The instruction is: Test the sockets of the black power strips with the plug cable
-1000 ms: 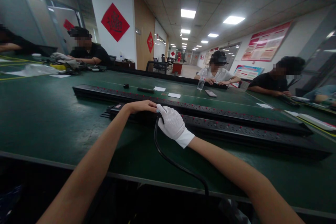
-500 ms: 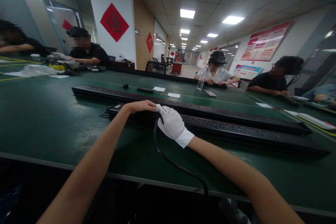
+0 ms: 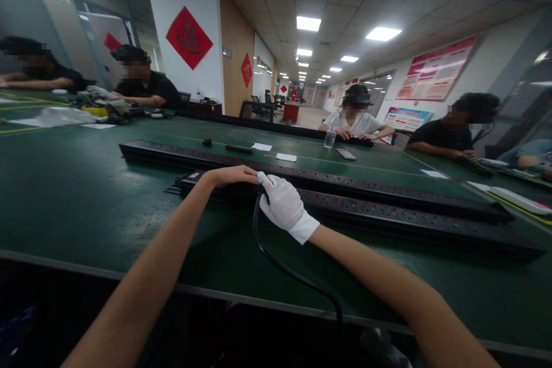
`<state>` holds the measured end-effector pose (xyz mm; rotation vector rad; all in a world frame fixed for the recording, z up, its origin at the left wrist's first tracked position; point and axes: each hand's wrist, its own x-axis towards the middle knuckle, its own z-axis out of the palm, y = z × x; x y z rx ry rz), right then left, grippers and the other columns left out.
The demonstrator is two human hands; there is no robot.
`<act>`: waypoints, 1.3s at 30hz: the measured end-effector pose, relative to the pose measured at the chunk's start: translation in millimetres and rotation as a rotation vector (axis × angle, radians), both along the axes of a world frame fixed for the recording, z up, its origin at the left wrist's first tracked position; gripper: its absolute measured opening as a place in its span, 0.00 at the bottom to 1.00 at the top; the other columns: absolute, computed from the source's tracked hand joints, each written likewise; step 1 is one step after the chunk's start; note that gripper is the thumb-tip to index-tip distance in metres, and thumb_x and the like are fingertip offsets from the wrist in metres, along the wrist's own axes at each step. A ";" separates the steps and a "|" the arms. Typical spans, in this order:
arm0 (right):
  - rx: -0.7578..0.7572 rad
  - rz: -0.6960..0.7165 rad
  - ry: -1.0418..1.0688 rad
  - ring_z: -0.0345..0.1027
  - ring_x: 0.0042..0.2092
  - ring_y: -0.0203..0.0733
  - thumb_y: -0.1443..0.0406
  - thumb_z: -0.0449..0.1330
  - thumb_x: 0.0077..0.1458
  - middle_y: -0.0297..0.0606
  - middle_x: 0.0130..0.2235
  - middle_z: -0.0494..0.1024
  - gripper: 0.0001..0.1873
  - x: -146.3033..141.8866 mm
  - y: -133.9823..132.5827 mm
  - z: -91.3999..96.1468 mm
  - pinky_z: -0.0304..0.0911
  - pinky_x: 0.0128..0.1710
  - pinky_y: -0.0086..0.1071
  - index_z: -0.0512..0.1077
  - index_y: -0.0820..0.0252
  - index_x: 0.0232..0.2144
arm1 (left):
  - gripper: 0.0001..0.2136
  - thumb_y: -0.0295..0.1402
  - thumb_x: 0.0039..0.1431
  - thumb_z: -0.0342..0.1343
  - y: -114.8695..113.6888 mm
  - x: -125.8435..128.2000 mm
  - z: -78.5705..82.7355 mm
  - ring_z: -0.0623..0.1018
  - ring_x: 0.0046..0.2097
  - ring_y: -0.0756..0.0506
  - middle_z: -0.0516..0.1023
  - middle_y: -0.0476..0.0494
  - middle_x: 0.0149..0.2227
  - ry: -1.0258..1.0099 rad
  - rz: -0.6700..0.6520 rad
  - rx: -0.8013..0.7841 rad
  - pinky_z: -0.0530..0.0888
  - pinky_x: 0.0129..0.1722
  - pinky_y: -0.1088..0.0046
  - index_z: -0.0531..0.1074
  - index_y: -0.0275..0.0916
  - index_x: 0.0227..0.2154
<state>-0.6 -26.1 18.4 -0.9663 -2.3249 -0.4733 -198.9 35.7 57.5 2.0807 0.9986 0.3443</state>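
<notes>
The near strip point(image 3: 388, 213) lies across the table point(image 3: 107, 213).
My gloved right hand point(image 3: 282, 202) is curled round the cord point(image 3: 282, 265); my left hand point(image 3: 233, 175) bends over the strip, whether gripping I cannot tell.

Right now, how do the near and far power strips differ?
The near power strip is partly covered by the left hand and right hand; the far power strip shows nearly end to end. In view, the far strip's left end reaches further left; the near strip's right end, further right. Both are long, black and red-dotted, on the green table.
</notes>
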 end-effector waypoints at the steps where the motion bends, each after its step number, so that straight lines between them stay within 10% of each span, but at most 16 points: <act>1: 0.001 0.000 -0.001 0.60 0.47 0.47 0.65 0.46 0.56 0.48 0.49 0.65 0.27 0.0 0.3 -0.3 0.59 0.45 0.41 0.51 0.62 0.58 | 0.20 0.43 0.52 0.52 0.1 -0.1 -0.3 0.67 0.52 0.46 0.70 0.51 0.51 -0.007 -0.004 -0.002 0.57 0.52 0.75 0.68 0.44 0.48; 39: 0.014 -0.002 -0.006 0.61 0.46 0.46 0.64 0.45 0.57 0.47 0.49 0.65 0.26 -0.2 1.0 -0.8 0.59 0.45 0.40 0.51 0.63 0.58 | 0.20 0.42 0.55 0.49 4.6 -2.8 -4.5 0.66 0.53 0.46 0.68 0.51 0.53 0.029 -0.052 0.083 0.56 0.54 0.73 0.66 0.44 0.50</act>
